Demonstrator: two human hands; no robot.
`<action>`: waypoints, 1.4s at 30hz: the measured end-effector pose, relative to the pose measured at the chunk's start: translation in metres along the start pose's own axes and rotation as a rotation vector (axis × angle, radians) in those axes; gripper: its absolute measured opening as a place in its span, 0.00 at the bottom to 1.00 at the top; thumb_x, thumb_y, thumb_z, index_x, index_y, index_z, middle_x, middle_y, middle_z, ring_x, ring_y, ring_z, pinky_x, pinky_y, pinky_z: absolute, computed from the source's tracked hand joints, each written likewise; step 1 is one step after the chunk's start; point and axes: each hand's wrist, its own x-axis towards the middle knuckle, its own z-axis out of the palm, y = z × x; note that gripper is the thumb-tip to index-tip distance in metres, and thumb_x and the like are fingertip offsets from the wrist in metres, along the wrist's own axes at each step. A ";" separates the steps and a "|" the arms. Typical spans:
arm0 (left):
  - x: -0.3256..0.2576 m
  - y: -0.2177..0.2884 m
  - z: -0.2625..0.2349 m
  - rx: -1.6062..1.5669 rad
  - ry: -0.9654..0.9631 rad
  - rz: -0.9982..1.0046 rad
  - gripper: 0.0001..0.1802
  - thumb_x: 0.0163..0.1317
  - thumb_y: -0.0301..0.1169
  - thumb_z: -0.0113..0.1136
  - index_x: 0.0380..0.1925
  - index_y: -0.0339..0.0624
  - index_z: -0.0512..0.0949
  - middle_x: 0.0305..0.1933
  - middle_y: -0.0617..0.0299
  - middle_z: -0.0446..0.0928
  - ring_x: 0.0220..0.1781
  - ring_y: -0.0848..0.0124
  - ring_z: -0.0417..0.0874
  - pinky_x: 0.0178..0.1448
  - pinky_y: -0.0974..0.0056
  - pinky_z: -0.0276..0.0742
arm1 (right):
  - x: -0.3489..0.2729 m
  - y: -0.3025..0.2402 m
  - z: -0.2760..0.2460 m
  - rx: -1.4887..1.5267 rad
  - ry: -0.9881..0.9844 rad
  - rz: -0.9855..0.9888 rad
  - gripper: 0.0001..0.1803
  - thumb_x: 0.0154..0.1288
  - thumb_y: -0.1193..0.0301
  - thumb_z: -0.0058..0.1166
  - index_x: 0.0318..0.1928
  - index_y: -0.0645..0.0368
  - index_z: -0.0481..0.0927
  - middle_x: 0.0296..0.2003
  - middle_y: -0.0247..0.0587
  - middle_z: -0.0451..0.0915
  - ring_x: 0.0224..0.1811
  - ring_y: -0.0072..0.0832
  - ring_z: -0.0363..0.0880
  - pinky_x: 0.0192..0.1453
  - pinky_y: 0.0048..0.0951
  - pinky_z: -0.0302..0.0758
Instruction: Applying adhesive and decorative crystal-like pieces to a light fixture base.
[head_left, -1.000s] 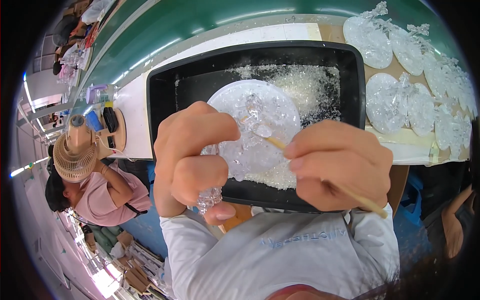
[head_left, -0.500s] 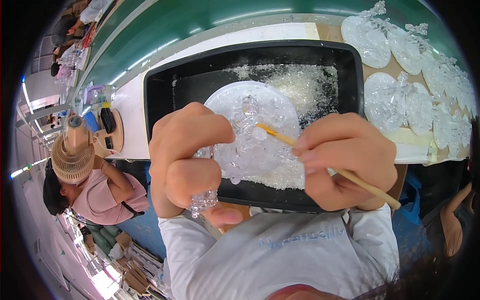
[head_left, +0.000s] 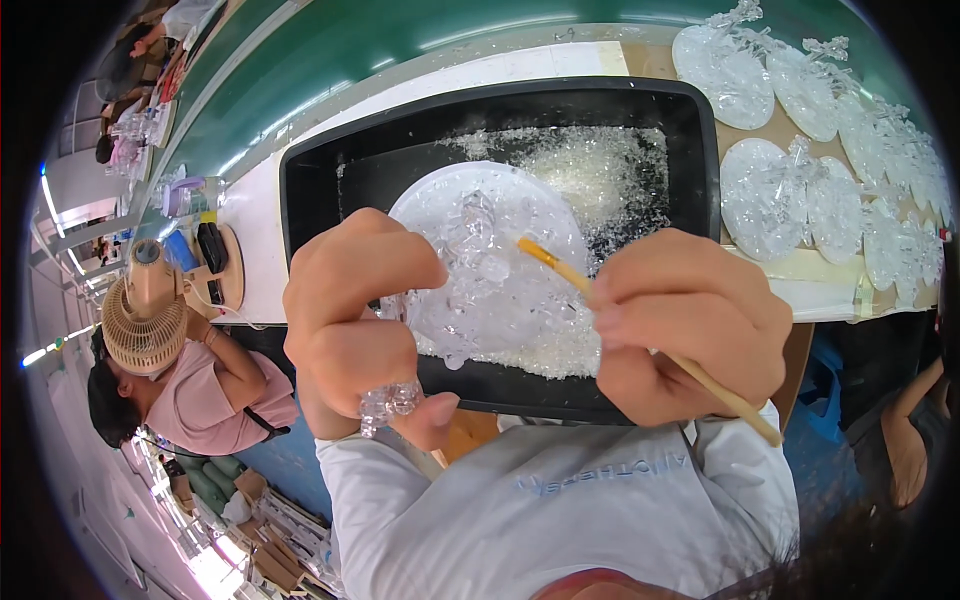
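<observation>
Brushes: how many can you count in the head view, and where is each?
1: the yellow-tipped brush, held in the right hand and pointing toward the round clear piece. Others may be hidden.

A glossy, glass-like surface was shown by the clear ornament (head_left: 490, 300), smooth pale wood by the brush handle (head_left: 720, 395). Black plastic was seen in the tray (head_left: 690, 150), rough glinting texture in the granules (head_left: 600, 180), and matt cloth in the shirt (head_left: 600, 520).

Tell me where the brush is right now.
In the head view, the brush is right of centre, held in the right hand, its bristles over the clear round piece and the black tray.
</observation>
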 end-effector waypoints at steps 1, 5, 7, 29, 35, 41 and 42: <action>0.001 0.000 0.001 -0.005 0.001 0.003 0.21 0.54 0.45 0.67 0.33 0.45 0.67 0.36 0.48 0.77 0.22 0.61 0.72 0.23 0.61 0.66 | 0.000 -0.001 0.002 -0.061 0.038 0.017 0.11 0.40 0.84 0.57 0.31 0.66 0.80 0.26 0.48 0.79 0.21 0.31 0.79 0.22 0.25 0.76; 0.000 0.001 0.000 0.024 0.002 -0.020 0.20 0.54 0.44 0.66 0.34 0.46 0.67 0.37 0.48 0.77 0.22 0.61 0.72 0.23 0.61 0.66 | 0.000 0.002 0.001 -0.044 0.040 -0.063 0.10 0.43 0.84 0.58 0.31 0.68 0.78 0.26 0.52 0.79 0.19 0.34 0.80 0.23 0.27 0.78; 0.001 0.002 -0.001 0.026 0.002 -0.024 0.20 0.54 0.44 0.66 0.34 0.46 0.67 0.37 0.48 0.77 0.22 0.61 0.72 0.23 0.61 0.66 | 0.003 0.000 0.001 -0.083 0.001 -0.039 0.10 0.42 0.84 0.58 0.31 0.68 0.78 0.26 0.52 0.79 0.19 0.35 0.80 0.23 0.27 0.78; 0.006 -0.013 -0.020 -0.210 -0.071 0.186 0.17 0.53 0.38 0.64 0.35 0.46 0.68 0.38 0.44 0.77 0.21 0.62 0.70 0.21 0.62 0.65 | 0.001 0.001 0.003 -0.003 -0.041 -0.067 0.06 0.50 0.79 0.61 0.31 0.68 0.80 0.26 0.51 0.80 0.20 0.35 0.80 0.22 0.28 0.79; 0.005 -0.018 -0.015 -0.224 -0.035 0.235 0.17 0.52 0.36 0.64 0.36 0.47 0.67 0.37 0.44 0.76 0.20 0.63 0.69 0.19 0.62 0.64 | -0.002 -0.005 -0.008 0.065 -0.026 -0.074 0.07 0.49 0.81 0.59 0.32 0.67 0.79 0.28 0.53 0.81 0.20 0.34 0.79 0.21 0.29 0.79; 0.004 -0.015 -0.023 -0.222 -0.058 0.258 0.17 0.52 0.34 0.62 0.36 0.47 0.65 0.38 0.45 0.74 0.19 0.63 0.67 0.19 0.61 0.63 | -0.001 -0.009 -0.011 0.008 0.042 0.040 0.07 0.49 0.80 0.58 0.32 0.65 0.77 0.29 0.51 0.80 0.20 0.33 0.78 0.25 0.30 0.80; 0.004 -0.014 -0.024 -0.219 -0.081 0.253 0.17 0.53 0.34 0.62 0.36 0.47 0.65 0.38 0.45 0.74 0.20 0.63 0.67 0.19 0.61 0.62 | -0.003 -0.008 -0.011 0.007 0.047 0.041 0.07 0.49 0.80 0.58 0.32 0.65 0.77 0.29 0.51 0.80 0.20 0.33 0.78 0.25 0.30 0.80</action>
